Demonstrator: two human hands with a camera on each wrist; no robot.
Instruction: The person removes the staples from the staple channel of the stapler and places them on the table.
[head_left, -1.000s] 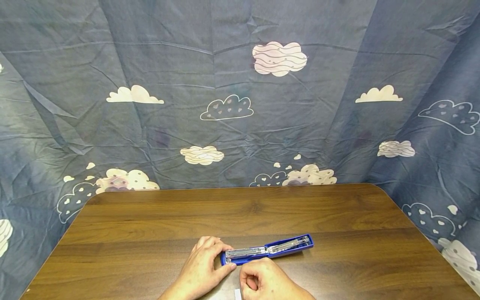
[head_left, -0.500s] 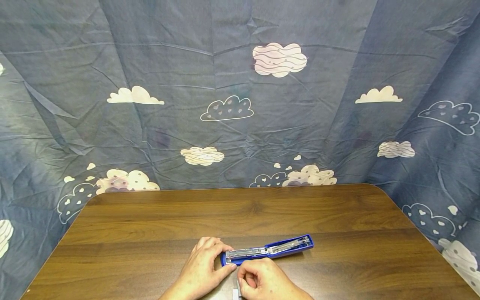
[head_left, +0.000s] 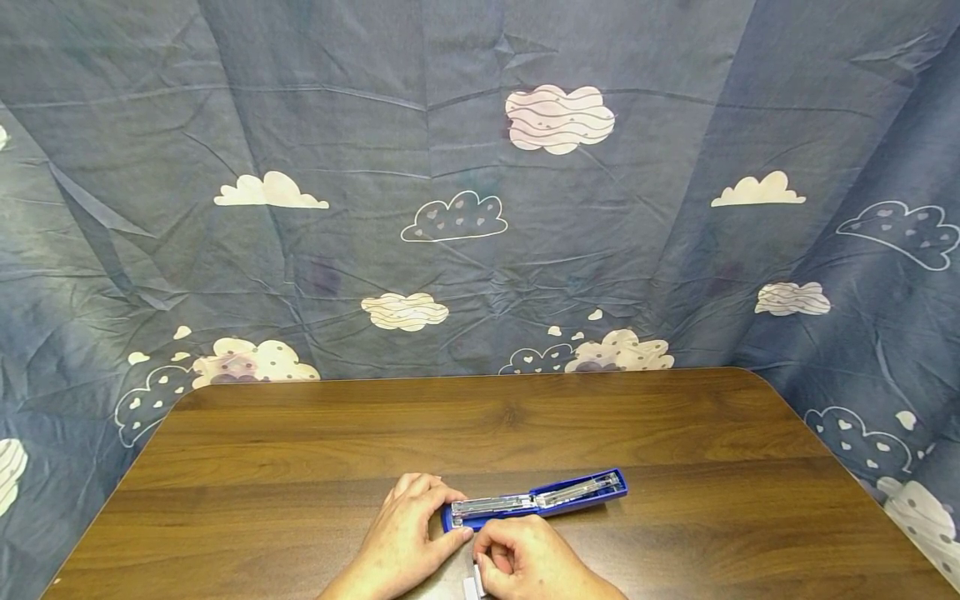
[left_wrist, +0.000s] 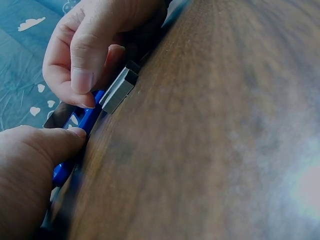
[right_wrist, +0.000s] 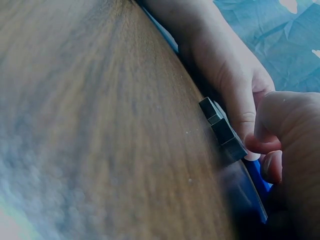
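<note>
A blue stapler (head_left: pixel 537 502) lies folded wide on the table, its metal channel facing up. Around its left end my left hand (head_left: pixel 408 529) grips with thumb and index finger; the thumb (left_wrist: pixel 70 140) presses the near blue edge. My right hand (head_left: pixel 536 557) is in front of the stapler's middle, fingers curled in toward the thumb. Right beside those fingertips, short grey staple strips (left_wrist: pixel 119 92) lie on the wood, set a little out of line. The right wrist view shows the staple strips (right_wrist: pixel 222 131) from their dark side. I cannot tell whether the right fingers pinch one.
The brown wooden table (head_left: pixel 300 450) has rounded far corners. Behind it and along both sides hangs a dark blue curtain (head_left: pixel 465 267) printed with clouds. A bright light reflection shows on the table top (left_wrist: pixel 225 150) in the left wrist view.
My right fingers have loosened slightly and shifted a little left. More of the staple strips shows beside them, and the strips have turned at a slight angle. The left hand and stapler stay put.
</note>
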